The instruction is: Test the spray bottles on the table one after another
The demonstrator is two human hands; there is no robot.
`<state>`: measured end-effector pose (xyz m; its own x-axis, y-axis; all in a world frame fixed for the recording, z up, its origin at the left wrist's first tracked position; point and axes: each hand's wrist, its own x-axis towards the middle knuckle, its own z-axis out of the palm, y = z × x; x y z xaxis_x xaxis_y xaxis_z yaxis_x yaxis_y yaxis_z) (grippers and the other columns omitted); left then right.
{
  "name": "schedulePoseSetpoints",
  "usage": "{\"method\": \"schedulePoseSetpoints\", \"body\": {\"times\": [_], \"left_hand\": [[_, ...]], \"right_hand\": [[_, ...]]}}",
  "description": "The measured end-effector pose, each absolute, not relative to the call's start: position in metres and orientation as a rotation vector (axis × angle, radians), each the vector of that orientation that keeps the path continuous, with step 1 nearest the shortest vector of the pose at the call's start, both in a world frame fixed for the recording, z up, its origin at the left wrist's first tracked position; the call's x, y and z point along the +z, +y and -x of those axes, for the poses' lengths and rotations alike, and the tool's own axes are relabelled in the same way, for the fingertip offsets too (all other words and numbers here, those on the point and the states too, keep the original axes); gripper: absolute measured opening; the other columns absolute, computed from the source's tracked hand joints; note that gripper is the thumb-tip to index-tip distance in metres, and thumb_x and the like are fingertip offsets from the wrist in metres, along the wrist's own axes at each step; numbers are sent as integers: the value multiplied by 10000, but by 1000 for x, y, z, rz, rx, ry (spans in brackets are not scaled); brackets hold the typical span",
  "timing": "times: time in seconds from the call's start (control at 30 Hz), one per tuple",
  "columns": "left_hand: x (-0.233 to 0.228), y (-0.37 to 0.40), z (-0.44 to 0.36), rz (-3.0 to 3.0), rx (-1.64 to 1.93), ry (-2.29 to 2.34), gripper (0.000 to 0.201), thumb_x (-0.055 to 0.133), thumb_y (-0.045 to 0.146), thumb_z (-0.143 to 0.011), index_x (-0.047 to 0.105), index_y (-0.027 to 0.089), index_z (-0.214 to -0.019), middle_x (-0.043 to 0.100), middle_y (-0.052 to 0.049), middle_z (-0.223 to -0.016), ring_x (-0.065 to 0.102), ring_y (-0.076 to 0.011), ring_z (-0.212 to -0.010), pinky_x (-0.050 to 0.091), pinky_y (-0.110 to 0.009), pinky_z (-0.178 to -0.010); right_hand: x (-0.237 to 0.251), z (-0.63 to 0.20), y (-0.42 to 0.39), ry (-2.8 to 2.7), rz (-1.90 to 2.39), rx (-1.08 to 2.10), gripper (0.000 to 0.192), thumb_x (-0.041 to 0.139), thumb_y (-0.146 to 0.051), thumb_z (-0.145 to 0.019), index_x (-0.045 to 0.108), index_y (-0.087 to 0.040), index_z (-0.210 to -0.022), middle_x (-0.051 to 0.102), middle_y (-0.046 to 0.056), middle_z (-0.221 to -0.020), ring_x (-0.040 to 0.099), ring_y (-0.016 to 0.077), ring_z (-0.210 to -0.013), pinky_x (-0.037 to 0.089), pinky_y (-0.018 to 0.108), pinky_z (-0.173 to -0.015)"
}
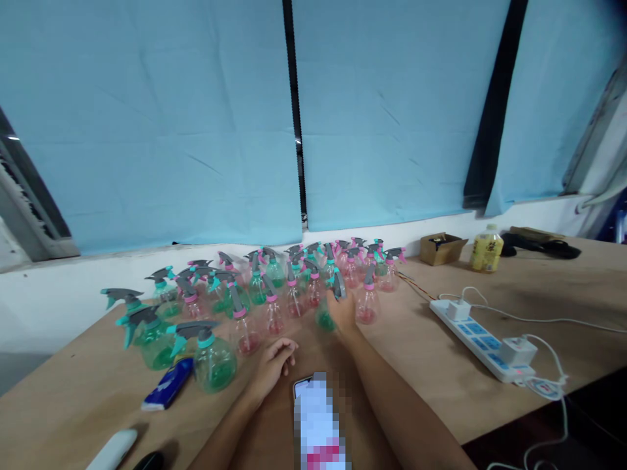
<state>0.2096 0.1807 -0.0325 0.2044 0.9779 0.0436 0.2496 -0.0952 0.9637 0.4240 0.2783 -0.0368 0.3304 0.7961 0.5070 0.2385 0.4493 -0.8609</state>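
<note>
My right fingers (337, 305) are wrapped round a green bottle (324, 320), gripping near its neck just under the grey sprayer (339, 286); the bottle stands at the near edge of the cluster of bottles (274, 287), in the middle of the table (421, 352). My left hand (274, 362) rests nearer to me, fingers loosely curled on the wood, holding nothing, with a pink bottle (247, 333) just beyond it to the left. I judge the grip works best low on the neck, lifting straight so the neighbours touching it are not knocked over. A phone (304, 385) lies between my forearms, a blue packet (169, 385) left of it, and a power strip (482, 343) off to the right.
</note>
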Motion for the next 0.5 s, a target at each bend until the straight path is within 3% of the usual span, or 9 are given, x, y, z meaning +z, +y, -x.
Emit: {"method": "schedulePoseSetpoints", "body": {"times": [0.1, 0.2, 0.5], "left_hand": [[-32, 181, -210, -1546, 971, 1212, 357, 567, 527, -764, 629, 179, -811, 580, 25, -608, 470, -91, -460, 280, -194, -418], [-33, 181, -209, -1547, 974, 1205, 347, 569, 516, -770, 627, 178, -821, 589, 20, -621, 474, -93, -468, 281, -191, -418], [-39, 186, -207, -1571, 964, 1172, 325, 570, 493, -784, 625, 175, -826, 587, 20, -626, 464, -86, -453, 288, -188, -420]], "right_hand": [[-35, -422, 273, -1172, 1312, 135, 580, 552, -323, -763, 453, -147, -1306, 628, 142, -1022, 594, 285, -953, 464, 385, -819], [-38, -422, 273, -1292, 1264, 15, 708, 562, -280, -734, 328, -110, -1380, 601, 173, -1128, 584, 306, -1029, 460, 419, -877], [-53, -426, 283, -1337, 1367, -169, 665, 564, -268, -699, 374, -82, -1308, 519, 196, -1163, 467, 351, -1143, 377, 503, -971]]}}
